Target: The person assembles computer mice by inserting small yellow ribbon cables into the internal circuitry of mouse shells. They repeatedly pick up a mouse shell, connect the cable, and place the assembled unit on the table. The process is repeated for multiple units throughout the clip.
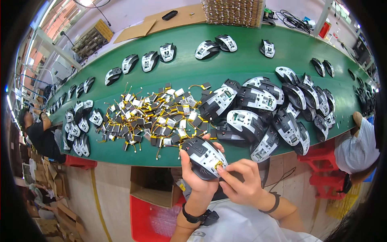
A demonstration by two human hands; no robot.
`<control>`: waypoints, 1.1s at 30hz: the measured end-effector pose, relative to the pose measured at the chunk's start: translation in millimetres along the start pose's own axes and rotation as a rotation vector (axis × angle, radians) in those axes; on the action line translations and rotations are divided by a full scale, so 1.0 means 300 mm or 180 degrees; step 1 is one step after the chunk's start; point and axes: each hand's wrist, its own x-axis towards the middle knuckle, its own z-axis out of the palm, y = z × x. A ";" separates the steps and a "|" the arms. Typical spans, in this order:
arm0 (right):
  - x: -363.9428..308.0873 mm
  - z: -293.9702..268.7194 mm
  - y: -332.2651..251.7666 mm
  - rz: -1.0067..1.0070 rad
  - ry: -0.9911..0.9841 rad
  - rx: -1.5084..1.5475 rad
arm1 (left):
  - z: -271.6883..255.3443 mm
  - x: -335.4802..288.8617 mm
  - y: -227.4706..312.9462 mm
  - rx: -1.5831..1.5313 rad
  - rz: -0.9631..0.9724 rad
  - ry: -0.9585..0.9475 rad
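The left hand (197, 177) cups a mouse shell (204, 157) just over the green worktop's (181, 72) near edge, its palm hidden behind it. The right hand (242, 181) pinches something small (perhaps a yellow-wired part) at the shell's rim.

Below your hands, under the bench edge: an open brown cardboard box (151, 186) sits atop a red crate (150, 220) holding clear bubble wrap. Flattened brown cardboard sheets (161, 22) lie across the far side of the bench. At your far left, loose cardboard boxes (50, 209) pile on the floor.
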 end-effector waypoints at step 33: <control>0.103 -0.080 0.054 -0.0854 -0.0012 0.0291 | 0.043 -0.042 0.035 0.0082 -0.0337 -0.0080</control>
